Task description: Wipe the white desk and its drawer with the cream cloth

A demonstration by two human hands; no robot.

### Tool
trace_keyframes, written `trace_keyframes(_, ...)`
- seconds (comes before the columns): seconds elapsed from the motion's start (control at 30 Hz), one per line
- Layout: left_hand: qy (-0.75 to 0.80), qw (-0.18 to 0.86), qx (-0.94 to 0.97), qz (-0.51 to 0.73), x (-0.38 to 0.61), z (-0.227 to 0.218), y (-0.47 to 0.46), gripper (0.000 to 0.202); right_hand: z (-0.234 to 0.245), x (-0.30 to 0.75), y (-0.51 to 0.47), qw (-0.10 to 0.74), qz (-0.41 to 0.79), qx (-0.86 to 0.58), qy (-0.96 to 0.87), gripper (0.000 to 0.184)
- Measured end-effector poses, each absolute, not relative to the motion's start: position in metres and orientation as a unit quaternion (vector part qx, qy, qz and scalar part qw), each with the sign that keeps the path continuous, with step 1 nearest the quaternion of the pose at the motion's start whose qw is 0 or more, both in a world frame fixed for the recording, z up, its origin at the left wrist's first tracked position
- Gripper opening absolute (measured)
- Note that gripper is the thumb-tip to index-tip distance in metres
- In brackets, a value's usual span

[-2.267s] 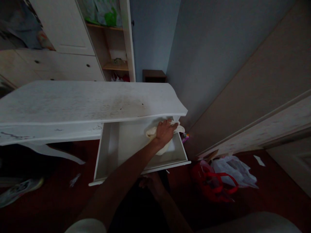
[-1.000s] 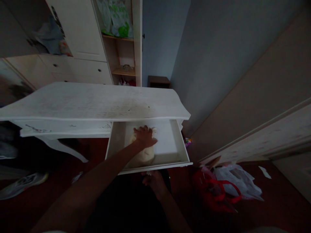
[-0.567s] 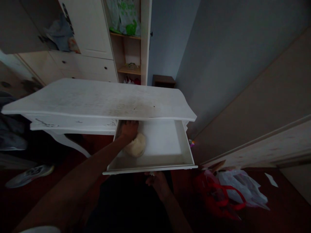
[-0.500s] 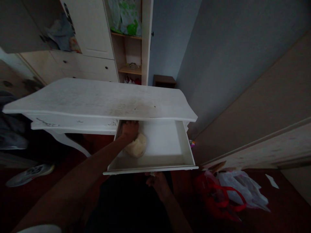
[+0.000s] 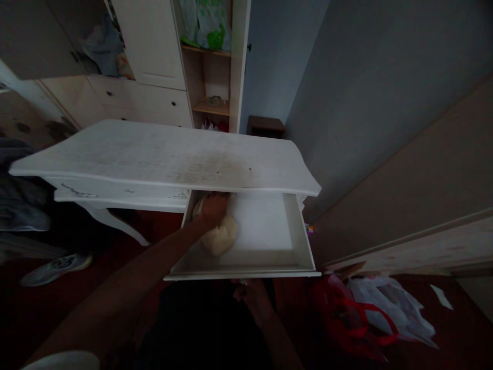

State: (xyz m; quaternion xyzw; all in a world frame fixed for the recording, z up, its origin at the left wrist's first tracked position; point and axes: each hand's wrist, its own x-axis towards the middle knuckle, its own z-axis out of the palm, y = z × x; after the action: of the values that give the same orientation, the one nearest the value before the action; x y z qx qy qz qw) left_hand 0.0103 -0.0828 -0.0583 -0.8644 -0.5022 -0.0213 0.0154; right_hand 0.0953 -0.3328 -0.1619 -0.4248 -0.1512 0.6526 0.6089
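Observation:
My left hand (image 5: 214,206) reaches into the back left of a pulled-out white drawer (image 5: 304,234). Its fingers are curled down on a crumpled cream cloth (image 5: 219,237), which bunches beneath the wrist and shows on both sides of the hand; the fingertips are dark and blurred. Under the drawer's front edge is my right hand (image 5: 252,298), fingers bent at a small pale knob (image 5: 242,281) on the drawer front. The drawer belongs to a white desk (image 5: 154,149) with dark smudges on its top.
A pale cabinet (image 5: 154,46) and open shelves with plastic bags (image 5: 210,25) stand behind the desk. On the dark red floor to the right lie a red bag (image 5: 339,318) and a white plastic bag (image 5: 389,303). A person's shoe (image 5: 57,268) shows at left.
My left hand has shifted slightly to the right in the drawer, and more of the cream cloth shows left of it. My right hand stays at the drawer front. The view has moved a little.

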Motion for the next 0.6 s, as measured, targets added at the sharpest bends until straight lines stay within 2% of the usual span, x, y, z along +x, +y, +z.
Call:
trace_keyframes(0.33,-0.421,0.014,-0.903,-0.079,0.089,-0.077,-0.075,0.040,-0.160,0.096,-0.332,0.601,0.649,-0.435,-0.169,0.041)
trace_keyframes(0.6,-0.349,0.069,-0.927,-0.116,0.154,-0.080,-0.084,0.031,-0.156,0.095,-0.331,0.597,0.658,-0.428,-0.165,0.041)
